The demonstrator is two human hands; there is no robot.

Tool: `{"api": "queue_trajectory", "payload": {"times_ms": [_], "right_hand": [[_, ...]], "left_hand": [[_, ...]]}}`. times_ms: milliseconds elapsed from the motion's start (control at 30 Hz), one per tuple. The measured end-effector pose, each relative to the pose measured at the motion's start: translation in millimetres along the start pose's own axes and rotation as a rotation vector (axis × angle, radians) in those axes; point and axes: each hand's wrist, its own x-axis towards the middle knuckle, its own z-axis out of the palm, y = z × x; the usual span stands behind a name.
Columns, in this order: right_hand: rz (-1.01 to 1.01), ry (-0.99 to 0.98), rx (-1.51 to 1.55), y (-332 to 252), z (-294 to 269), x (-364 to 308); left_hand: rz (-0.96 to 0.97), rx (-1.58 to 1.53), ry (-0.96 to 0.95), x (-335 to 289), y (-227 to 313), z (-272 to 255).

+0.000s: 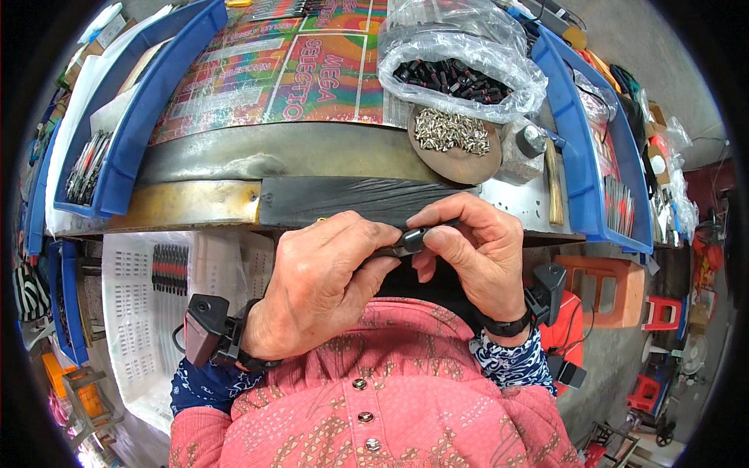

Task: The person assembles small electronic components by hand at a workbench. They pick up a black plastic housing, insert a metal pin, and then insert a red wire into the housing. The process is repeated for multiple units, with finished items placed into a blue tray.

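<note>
In front of my chest, both hands meet on a small glossy black part [413, 240]. My left hand [320, 269] is closed, its thumb and fingers pinching the part's left end. My right hand [476, 246] pinches the other end between thumb and forefinger, with a thin dark piece showing by its fingertips. Fingers cover much of the part, so its exact kind cannot be made out. Just beyond, a brown round dish [437, 165] holds many small silvery metal pieces [452, 130]. Behind it, a clear plastic bag [515, 70] lies open around black-and-red pieces [454, 80].
Blue bins [125, 168] [581, 132] with flat slender items flank the bench. A brush [555, 183] and a clear container with a black cap [530, 140] lie right of the dish. Below left stands a white basket [140, 343] holding black-and-red items [170, 268]. An orange stool [616, 292] stands right.
</note>
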Motion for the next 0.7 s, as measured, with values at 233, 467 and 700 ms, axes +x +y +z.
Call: {"api": "queue_trajectory", "payload": {"times_ms": [233, 467, 700], "right_hand": [[0.046, -0.079, -0.012, 8.6, -2.5, -2.5], [0.048, -0.092, -0.157, 14.3, -1.1, -8.3], [-0.23, -0.121, -0.526, 27.1, -3.1, -10.0]], "left_hand": [[-0.009, -0.01, -0.022, -9.5, -1.2, 3.7], [-0.043, -0.021, -0.051, -18.4, -7.6, 3.5], [-0.08, -0.061, -0.073, -29.2, -9.9, 8.5]]}}
